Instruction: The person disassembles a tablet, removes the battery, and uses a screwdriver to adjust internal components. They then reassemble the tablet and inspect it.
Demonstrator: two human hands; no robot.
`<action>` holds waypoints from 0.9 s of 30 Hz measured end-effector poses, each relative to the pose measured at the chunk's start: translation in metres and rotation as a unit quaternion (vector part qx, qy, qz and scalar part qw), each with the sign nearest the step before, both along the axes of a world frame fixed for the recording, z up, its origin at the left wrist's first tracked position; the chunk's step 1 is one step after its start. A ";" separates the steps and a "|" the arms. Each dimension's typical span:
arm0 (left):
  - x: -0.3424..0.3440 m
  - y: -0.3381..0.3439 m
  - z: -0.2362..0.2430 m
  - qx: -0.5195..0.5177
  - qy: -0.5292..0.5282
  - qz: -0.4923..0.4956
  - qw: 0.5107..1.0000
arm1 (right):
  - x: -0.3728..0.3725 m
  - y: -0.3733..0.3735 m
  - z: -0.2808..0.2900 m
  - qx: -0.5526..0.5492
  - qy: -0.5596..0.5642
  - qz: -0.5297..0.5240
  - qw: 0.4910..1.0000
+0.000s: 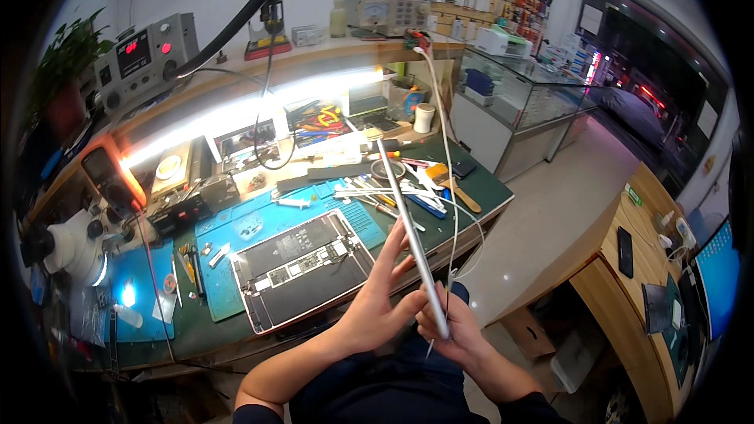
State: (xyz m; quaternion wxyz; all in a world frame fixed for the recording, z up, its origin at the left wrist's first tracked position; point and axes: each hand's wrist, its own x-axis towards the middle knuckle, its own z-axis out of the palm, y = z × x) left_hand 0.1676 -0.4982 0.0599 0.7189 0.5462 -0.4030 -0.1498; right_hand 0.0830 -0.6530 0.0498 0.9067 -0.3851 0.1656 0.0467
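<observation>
A thin silver tablet (414, 247) is held up nearly edge-on in front of me, its top leaning left. My right hand (455, 330) closes round its lower end, and a slim pointed thing (430, 349) sticks out below those fingers; its kind I cannot make out. Against the tablet's left side rests my left hand (377, 310), fingers stretched and apart, the thumb toward the lower end. Left of my hands, an opened tablet body (302, 267) lies with its dark batteries and circuit board bare, partly on a blue repair mat (224, 232).
White cables (440, 94) hang from the shelf past the tablet. Tweezers, a brush (467, 198) and other tools lie beyond it. A multimeter (114, 180) and a microscope (67, 251) stand left, a power supply (389, 4) behind. On the right is a wooden desk (597, 267).
</observation>
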 end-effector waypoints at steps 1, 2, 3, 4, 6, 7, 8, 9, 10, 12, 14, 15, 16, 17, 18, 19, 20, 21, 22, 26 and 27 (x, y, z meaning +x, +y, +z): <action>0.002 -0.009 0.003 0.022 -0.021 0.019 0.999 | 0.003 0.000 0.004 0.017 -0.004 0.010 1.000; 0.008 -0.020 0.000 0.023 -0.021 0.022 0.999 | 0.006 -0.002 0.002 0.027 -0.016 0.026 0.999; 0.016 -0.028 0.006 0.020 -0.091 0.047 0.995 | 0.009 -0.006 -0.001 0.037 -0.029 0.042 0.998; 0.018 -0.032 0.012 0.029 -0.049 0.043 0.997 | 0.012 -0.008 -0.003 0.051 -0.041 0.059 0.996; 0.018 -0.030 0.012 0.069 0.008 0.051 0.996 | 0.019 0.003 0.017 0.037 -0.008 0.011 0.999; 0.017 -0.028 0.014 0.085 0.035 0.055 0.994 | 0.020 0.006 0.027 0.028 0.005 -0.014 1.000; 0.020 -0.027 0.009 0.094 0.044 0.058 0.993 | 0.022 0.004 0.018 0.019 -0.013 -0.009 1.000; 0.018 -0.024 0.008 0.103 0.053 0.058 0.992 | 0.022 0.006 0.020 0.009 -0.018 -0.016 1.000; 0.017 -0.022 0.005 0.111 0.064 0.057 0.990 | 0.023 0.008 0.020 -0.003 -0.022 -0.023 0.999; 0.017 -0.019 -0.006 0.107 0.034 0.064 0.992 | 0.025 0.008 0.019 -0.009 -0.027 -0.029 0.999; 0.011 -0.019 0.004 0.102 -0.003 0.080 0.992 | 0.028 0.006 0.012 0.001 -0.027 -0.024 0.999; 0.012 -0.019 0.005 0.103 -0.011 0.085 0.991 | 0.030 0.005 0.008 0.009 -0.028 -0.015 0.999; 0.012 -0.019 0.003 0.101 -0.017 0.089 0.991 | 0.031 0.003 0.003 0.015 -0.028 -0.007 0.999; 0.013 -0.020 0.002 0.100 -0.023 0.093 0.990 | 0.032 0.001 -0.002 0.020 -0.028 0.001 0.999; 0.012 -0.021 0.003 0.085 -0.016 0.090 0.992 | 0.032 -0.002 -0.006 0.034 -0.045 0.017 0.998; 0.010 -0.022 0.005 0.070 -0.007 0.088 0.994 | 0.030 -0.005 -0.011 0.048 -0.060 0.033 0.996; 0.008 -0.023 0.006 0.054 0.002 0.086 0.995 | 0.030 -0.009 -0.014 0.062 -0.075 0.050 0.994; 0.007 -0.023 0.008 0.059 0.004 0.085 0.995 | 0.031 -0.012 -0.018 0.065 -0.084 0.056 0.993; 0.007 -0.024 0.009 0.063 0.006 0.083 0.995 | 0.032 -0.015 -0.021 0.068 -0.092 0.062 0.992; 0.015 -0.010 -0.003 0.051 -0.020 0.041 0.998 | 0.034 -0.012 -0.010 -0.002 -0.050 0.019 0.999; 0.015 -0.005 -0.012 -0.021 0.039 0.001 0.999 | 0.037 -0.008 -0.006 -0.029 -0.071 -0.028 0.997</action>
